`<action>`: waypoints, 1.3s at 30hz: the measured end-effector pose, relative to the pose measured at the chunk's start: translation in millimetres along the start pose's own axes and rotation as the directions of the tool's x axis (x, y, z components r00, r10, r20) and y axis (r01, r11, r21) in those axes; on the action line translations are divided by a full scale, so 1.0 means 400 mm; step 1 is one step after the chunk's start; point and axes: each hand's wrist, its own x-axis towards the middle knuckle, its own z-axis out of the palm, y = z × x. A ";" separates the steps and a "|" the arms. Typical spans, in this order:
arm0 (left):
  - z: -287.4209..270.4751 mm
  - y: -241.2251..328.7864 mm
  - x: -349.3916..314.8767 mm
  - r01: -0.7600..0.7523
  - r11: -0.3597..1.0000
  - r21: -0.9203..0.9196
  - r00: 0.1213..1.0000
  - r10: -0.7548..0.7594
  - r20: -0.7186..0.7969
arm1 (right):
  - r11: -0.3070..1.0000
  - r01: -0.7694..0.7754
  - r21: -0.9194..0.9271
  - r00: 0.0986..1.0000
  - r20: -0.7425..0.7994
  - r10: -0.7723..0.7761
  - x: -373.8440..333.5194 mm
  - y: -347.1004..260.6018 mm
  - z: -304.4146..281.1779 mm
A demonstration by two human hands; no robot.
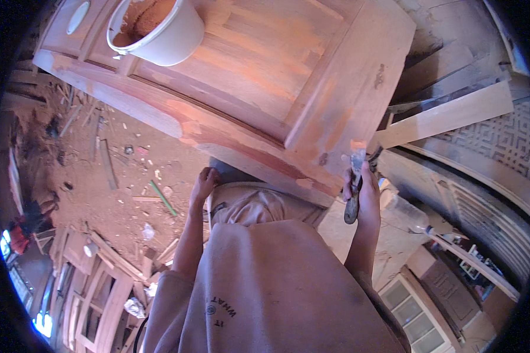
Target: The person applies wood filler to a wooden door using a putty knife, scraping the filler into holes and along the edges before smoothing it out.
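My right hand (368, 188) is closed round the handle of a putty knife (354, 170). Its blade points away from me, with orange filler on its tip, at the right end of a wooden panel door (235, 117). Smears of orange filler cover much of the door's face and near edge. On the door's left part stands a white bucket (179, 38) holding orange-brown filler (153, 20). My left hand (204, 182) is low, just below the door's near edge, fingers curled beside a dark grey surface (232, 170). What those fingers grip is hidden.
Wood scraps and a green strip (163, 197) litter the dirt floor (129, 176) at left. Wooden frames (94, 300) lean at lower left. Boards (453, 115) and a carved panel (483, 132) are stacked at right, above a clear plastic bottle (409, 216) and a paned frame (415, 312).
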 end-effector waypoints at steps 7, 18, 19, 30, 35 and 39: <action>-0.179 -0.051 0.205 0.007 0.991 -0.130 0.985 -0.029 -0.169 | 0.970 0.077 0.229 0.980 -0.198 -0.031 -0.095 0.199 0.068; -0.180 0.098 0.282 -0.559 0.638 0.530 0.812 0.292 0.506 | 0.991 0.104 -0.082 0.814 -0.566 -0.132 -0.127 0.545 0.374; -0.191 0.106 0.293 -0.568 0.622 0.539 0.805 0.284 0.520 | 0.970 0.180 -0.163 0.764 -0.598 -0.242 -0.095 0.565 0.409; -0.329 0.220 0.238 -0.613 0.604 0.509 0.628 -0.018 0.778 | 0.921 0.171 -0.349 0.653 -0.660 -0.372 0.026 0.644 0.516; -0.406 0.185 0.295 -0.607 0.532 0.590 0.681 -0.034 0.732 | 0.860 0.159 -0.484 0.593 -0.650 -0.475 0.046 0.693 0.501; -0.457 0.205 0.335 -0.563 0.520 0.642 0.750 -0.004 0.661 | 0.858 0.064 -0.509 0.601 -0.667 -0.441 0.042 0.760 0.522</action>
